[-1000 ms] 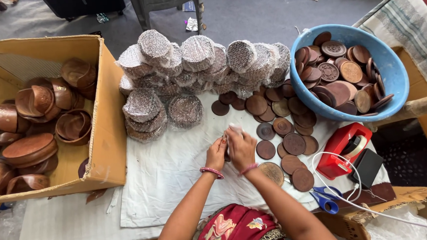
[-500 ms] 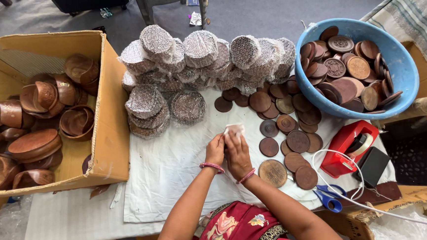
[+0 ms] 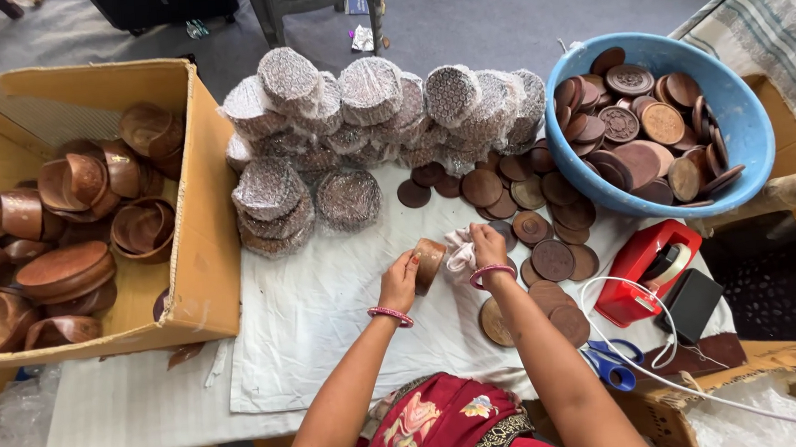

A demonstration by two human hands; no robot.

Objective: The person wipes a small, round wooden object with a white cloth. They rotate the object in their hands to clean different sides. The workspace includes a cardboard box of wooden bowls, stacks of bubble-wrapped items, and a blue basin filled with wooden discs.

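over the white cloth [image 3: 330, 320], left hand [image 3: 402, 281] fingers clamped on a wooden disc [image 3: 429, 262] (tilted), right hand [image 3: 486, 246] fingers closed on a rag [image 3: 460, 252]

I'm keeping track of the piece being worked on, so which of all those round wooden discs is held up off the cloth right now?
The disc gripped on edge in the left hand, beside the pale rag in the right hand. The others lie flat or sit in the blue tub.

Worktop under white cloth [image 3: 330, 320]. On cloth: wrapped disc stacks [image 3: 364, 115] upper centre; loose brown discs [image 3: 526, 216] centre right; red tape dispenser [image 3: 645, 268], blue scissors [image 3: 609, 367] lower right.
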